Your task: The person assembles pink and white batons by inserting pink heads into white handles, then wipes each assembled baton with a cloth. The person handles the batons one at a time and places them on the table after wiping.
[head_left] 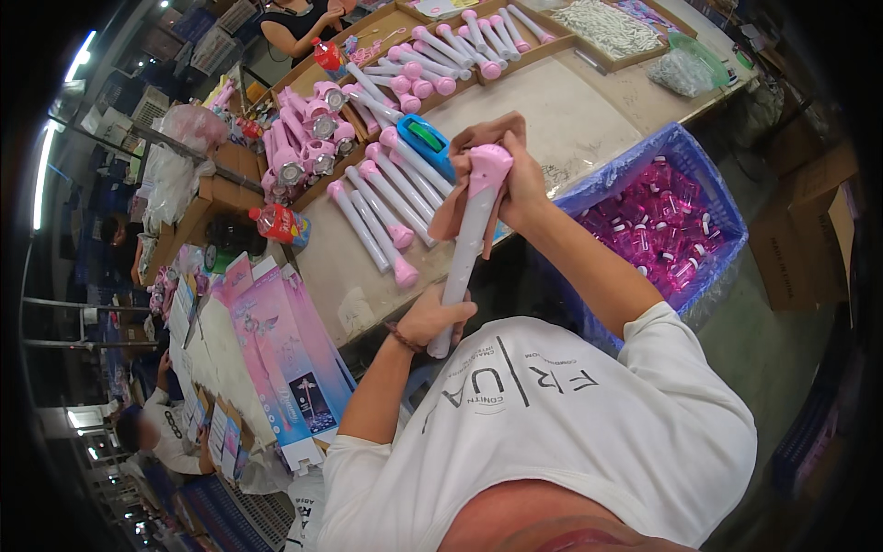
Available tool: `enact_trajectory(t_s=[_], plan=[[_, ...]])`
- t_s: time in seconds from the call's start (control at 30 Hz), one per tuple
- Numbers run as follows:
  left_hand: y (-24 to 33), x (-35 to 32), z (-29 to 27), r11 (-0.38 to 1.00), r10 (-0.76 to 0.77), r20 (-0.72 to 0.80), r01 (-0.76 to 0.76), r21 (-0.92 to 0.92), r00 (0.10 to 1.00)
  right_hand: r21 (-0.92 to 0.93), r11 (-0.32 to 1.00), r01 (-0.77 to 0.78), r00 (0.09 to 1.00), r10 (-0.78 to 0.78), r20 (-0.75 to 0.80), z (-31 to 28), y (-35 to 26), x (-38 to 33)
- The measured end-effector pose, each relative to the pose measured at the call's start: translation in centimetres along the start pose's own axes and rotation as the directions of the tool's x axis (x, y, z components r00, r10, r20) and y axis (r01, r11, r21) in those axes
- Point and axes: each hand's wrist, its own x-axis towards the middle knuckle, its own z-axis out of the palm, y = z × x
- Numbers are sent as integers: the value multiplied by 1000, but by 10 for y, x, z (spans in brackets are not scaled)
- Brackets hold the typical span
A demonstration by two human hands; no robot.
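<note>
A wand-like toy part (471, 239), a whitish translucent tube with a pink flared end, is held at a slant in front of my chest. My left hand (435, 316) is closed round the tube near its lower end. Up at the pink end, my right hand (522, 179) is closed against it. A brownish flap (446, 219), possibly cloth, hangs beside that hand; its exact kind I cannot make out. Several similar tubes with pink ends (391, 198) lie on the table just left, near a blue tape dispenser (425, 143) with a green middle.
A blue lined crate (727, 198) of small magenta bottles stands at right. Pink parts with round silvery pieces (317, 129), a red-labelled bottle (279, 224) and printed pink-blue boxes (285, 345) are at left. Far trays hold more tubes (432, 60) and small white pieces (607, 32). People work nearby.
</note>
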Motion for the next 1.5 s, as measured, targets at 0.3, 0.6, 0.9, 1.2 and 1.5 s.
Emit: enact_trajectory(t_s=[0.3,0.6,0.9,1.2,1.5], plan=[[-24,31,2,729,594,-542,-112,676,595,-402,845,352,927,-374,25,0,42,3],[-15,17,31,896,416,-453,-268,354,788,-817,255,517,676,-707,207,-18,38,34],[15,2,42,945,299,-314,-325,-30,901,-516,818,256,964,-253,77,-5,46,16],[16,-13,1,630,452,308,-55,-775,837,-539,842,-19,850,297,435,9,48,-44],[4,-12,11,504,615,279,-95,-859,737,-776,630,23,799,455,393,18,40,-43]])
